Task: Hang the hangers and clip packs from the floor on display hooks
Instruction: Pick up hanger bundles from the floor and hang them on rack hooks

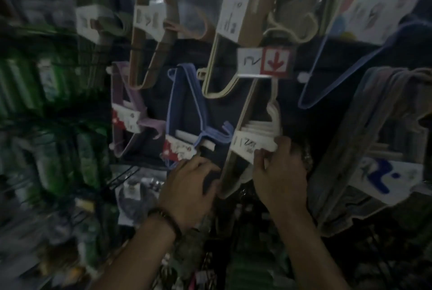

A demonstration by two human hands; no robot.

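A pack of white hangers (251, 112) with a white paper label (253, 146) hangs tilted on the dark display wall, under a price tag with a red arrow (265, 62). My right hand (280, 173) pinches the label and the pack's lower right side. My left hand (189, 187), a beaded bracelet on its wrist, grips the pack's lower left corner. Just left of it hangs a blue hanger pack (187, 107), and further left a purple hanger pack (126, 107). The picture is dim and blurred.
Beige and cream hanger packs (152, 32) hang in the row above, and a thin blue hanger (350, 63) and a grey bundle (374, 138) at the right. Green packaged goods (35, 79) fill the left rack. Small packets (138, 194) hang below the hands.
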